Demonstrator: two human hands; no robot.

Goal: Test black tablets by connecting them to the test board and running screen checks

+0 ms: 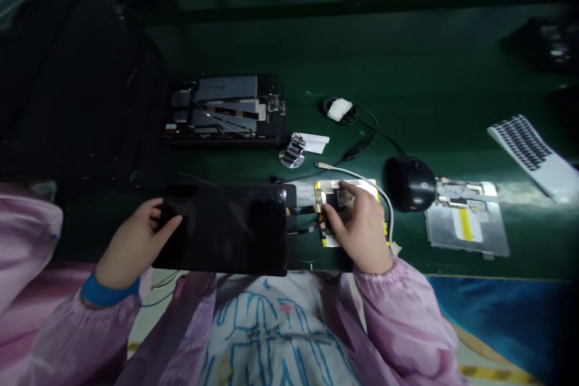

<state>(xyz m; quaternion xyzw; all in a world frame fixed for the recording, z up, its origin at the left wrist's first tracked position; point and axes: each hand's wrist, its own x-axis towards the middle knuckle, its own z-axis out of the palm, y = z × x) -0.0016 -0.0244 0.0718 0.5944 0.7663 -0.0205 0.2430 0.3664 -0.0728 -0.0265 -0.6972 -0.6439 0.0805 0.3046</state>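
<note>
A black tablet screen (235, 226) lies flat at the near edge of the green bench. My left hand (136, 241) grips its left end, thumb on top of the glass. My right hand (357, 226) rests on a small circuit board with yellow tape (323, 193) just right of the screen. Its fingers are bent and pressed onto a dark part of the board. Thin cables run from the screen's right edge to the board.
An opened tablet body (226, 108) lies further back. A black mouse (409, 184), a metal plate with a yellow strip (465, 223), a white cable (362, 175), a small metal piece (293, 154) and a sheet of dark stickers (525, 145) lie to the right.
</note>
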